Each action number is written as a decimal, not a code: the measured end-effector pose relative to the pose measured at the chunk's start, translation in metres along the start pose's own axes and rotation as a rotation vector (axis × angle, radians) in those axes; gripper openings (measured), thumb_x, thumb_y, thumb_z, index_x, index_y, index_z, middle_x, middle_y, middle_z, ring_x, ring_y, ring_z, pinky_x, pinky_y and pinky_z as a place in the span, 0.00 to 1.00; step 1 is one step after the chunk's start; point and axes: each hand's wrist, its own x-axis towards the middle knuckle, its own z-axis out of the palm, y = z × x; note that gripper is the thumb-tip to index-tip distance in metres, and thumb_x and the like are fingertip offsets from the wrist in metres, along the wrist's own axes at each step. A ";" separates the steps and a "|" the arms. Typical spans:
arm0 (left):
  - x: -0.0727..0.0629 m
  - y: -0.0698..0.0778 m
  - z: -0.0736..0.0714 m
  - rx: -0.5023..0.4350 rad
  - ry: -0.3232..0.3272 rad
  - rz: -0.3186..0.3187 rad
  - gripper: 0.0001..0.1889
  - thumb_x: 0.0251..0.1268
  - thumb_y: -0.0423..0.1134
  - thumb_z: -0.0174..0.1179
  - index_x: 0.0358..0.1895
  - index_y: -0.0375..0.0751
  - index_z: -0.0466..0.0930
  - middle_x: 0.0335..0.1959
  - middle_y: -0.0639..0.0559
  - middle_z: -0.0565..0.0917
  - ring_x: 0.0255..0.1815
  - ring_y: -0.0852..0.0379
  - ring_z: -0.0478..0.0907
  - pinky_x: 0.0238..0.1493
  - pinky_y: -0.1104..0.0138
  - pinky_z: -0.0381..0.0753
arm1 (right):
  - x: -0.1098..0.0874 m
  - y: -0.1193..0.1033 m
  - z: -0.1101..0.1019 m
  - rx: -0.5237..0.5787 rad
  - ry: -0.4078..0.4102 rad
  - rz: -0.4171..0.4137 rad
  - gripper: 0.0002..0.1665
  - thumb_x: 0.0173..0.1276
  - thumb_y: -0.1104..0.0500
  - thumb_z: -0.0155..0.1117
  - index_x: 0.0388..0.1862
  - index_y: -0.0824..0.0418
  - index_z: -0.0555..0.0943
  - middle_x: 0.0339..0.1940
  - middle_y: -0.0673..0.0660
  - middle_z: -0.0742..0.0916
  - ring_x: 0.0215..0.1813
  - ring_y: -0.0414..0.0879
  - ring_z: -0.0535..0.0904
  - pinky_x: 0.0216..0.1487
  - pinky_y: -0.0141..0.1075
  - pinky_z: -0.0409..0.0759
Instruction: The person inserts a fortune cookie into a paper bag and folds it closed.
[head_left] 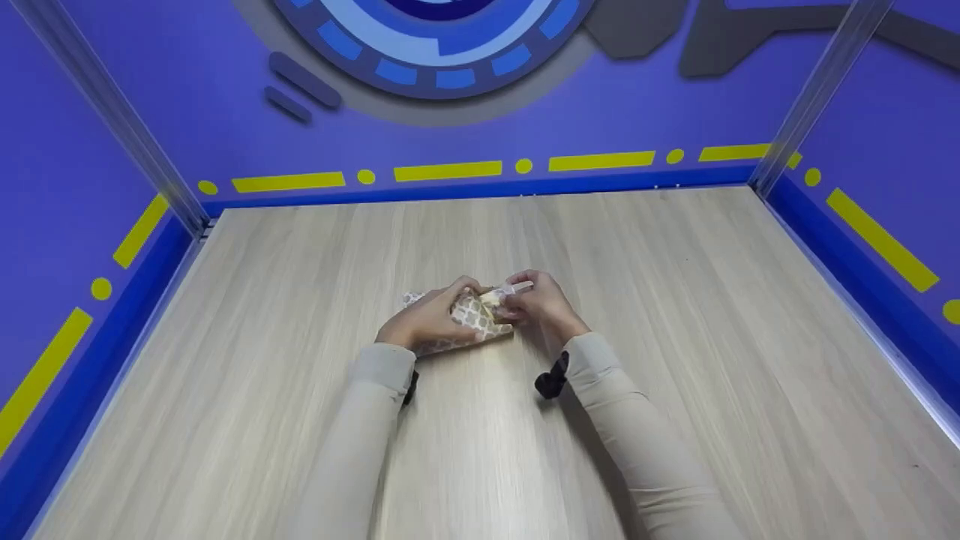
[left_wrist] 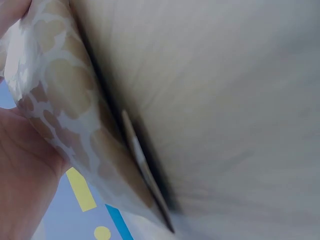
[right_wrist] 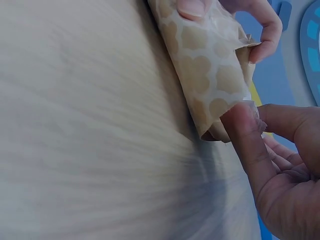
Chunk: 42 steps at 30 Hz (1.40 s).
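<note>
A paper bag (head_left: 471, 312) with a tan and white lattice pattern lies tilted on the wooden table in the head view. My left hand (head_left: 429, 315) grips it from the left, thumb and fingers on either side of its body. At the bag's right end, its torn-looking open mouth shows in the right wrist view (right_wrist: 244, 55). There my right hand (right_wrist: 282, 165) pinches a crinkled clear plastic wrapper (head_left: 519, 287), its thumb partly inside the bag's edge. What the wrapper contains is mostly hidden. In the left wrist view, the patterned bag (left_wrist: 70, 90) rests along the left palm (left_wrist: 25, 160).
The light wood table (head_left: 675, 337) stretches out around both hands. Blue-purple panels (head_left: 187, 97) with yellow markings wall it in at the back and both sides. A black wrist strap piece (head_left: 553, 379) hangs at the right cuff.
</note>
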 end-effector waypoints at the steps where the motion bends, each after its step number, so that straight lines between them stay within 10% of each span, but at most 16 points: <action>1: 0.000 0.000 0.000 0.002 0.000 -0.001 0.35 0.42 0.49 0.71 0.59 0.65 0.66 0.47 0.51 0.79 0.41 0.54 0.75 0.42 0.62 0.73 | 0.000 0.000 0.001 0.007 -0.002 0.002 0.21 0.60 0.73 0.60 0.53 0.70 0.72 0.26 0.56 0.82 0.21 0.40 0.81 0.25 0.29 0.79; 42: 0.003 0.000 0.002 -0.029 -0.025 -0.003 0.36 0.43 0.47 0.73 0.58 0.67 0.65 0.60 0.54 0.72 0.54 0.53 0.72 0.55 0.56 0.73 | 0.003 0.005 0.011 0.022 -0.004 0.018 0.21 0.60 0.73 0.64 0.51 0.69 0.70 0.28 0.57 0.82 0.21 0.41 0.82 0.29 0.31 0.82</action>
